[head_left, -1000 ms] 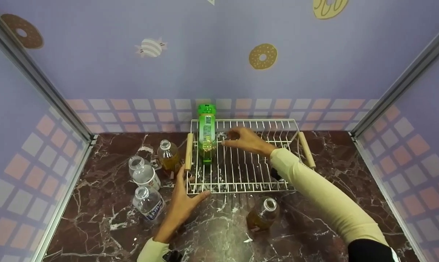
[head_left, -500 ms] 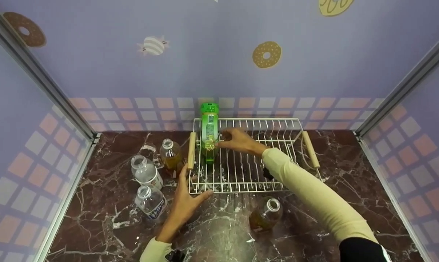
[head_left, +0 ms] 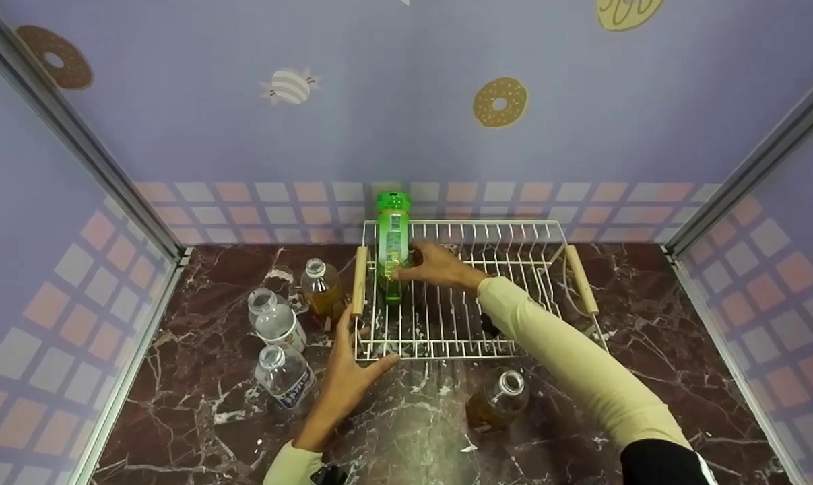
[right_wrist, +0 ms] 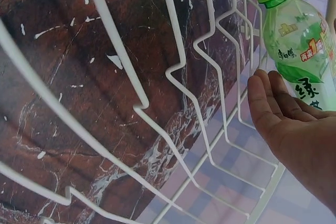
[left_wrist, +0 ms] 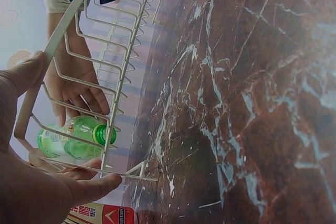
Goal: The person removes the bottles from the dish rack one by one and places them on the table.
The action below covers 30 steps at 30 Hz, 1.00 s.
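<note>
A green tea bottle [head_left: 393, 249] leans cap down, base up, at the left end of a white wire rack [head_left: 446, 347] with wooden handles. Beside it, my right hand [head_left: 440, 265] has its fingers nearly straight along the bottle's side; the right wrist view shows these fingers [right_wrist: 268, 90] right at the label. My left hand [head_left: 352, 370] grips the rack's front left corner, with the thumb on one rail and fingers round another in the left wrist view. Through the wires there, the bottle's green cap [left_wrist: 100, 133] points at the marbled surface.
Left of the rack stand an uncapped amber bottle [head_left: 322, 289] and two clear open bottles, one [head_left: 275, 320] behind the other [head_left: 285, 377]. Another open amber bottle [head_left: 497, 401] stands in front of the rack. A patterned wall [head_left: 581, 135] rises close behind.
My right hand has moved left, from a gap beside the green bottle up against its side. My left hand keeps its hold on the rack's corner. The head view has shifted slightly.
</note>
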Each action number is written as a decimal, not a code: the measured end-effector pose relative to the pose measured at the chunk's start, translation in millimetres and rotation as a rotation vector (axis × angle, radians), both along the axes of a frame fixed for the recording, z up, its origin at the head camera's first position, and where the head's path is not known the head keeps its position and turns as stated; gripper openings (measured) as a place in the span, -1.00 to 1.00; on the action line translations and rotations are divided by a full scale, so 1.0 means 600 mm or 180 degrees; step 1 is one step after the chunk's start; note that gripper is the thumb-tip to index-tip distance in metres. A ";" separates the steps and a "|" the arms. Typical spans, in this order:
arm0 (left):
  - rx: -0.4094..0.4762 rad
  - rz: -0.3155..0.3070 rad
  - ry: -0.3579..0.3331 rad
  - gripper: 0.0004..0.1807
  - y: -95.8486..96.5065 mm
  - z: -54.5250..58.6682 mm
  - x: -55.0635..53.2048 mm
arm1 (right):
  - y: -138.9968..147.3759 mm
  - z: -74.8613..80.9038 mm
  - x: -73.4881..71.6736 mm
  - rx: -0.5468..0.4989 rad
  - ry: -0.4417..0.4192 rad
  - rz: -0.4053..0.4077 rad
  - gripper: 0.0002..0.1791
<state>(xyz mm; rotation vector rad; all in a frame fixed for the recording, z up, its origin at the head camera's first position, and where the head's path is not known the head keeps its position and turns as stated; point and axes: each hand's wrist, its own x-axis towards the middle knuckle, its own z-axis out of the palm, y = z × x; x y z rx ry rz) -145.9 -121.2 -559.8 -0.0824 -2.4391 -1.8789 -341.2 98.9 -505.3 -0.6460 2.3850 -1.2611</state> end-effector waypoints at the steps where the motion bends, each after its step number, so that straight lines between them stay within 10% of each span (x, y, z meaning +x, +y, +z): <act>1: 0.0002 0.0001 -0.0002 0.37 0.001 0.000 0.001 | -0.002 -0.001 0.000 -0.0034 -0.0051 0.0020 -0.18; 14: -0.0022 0.0013 0.0038 0.36 0.000 0.001 0.002 | -0.009 0.001 0.001 -0.0196 -0.0252 -0.0100 -0.10; 30: -0.0042 0.0003 0.0041 0.39 -0.002 0.002 -0.001 | 0.052 0.070 0.040 -0.0557 -0.0118 -0.0033 -0.28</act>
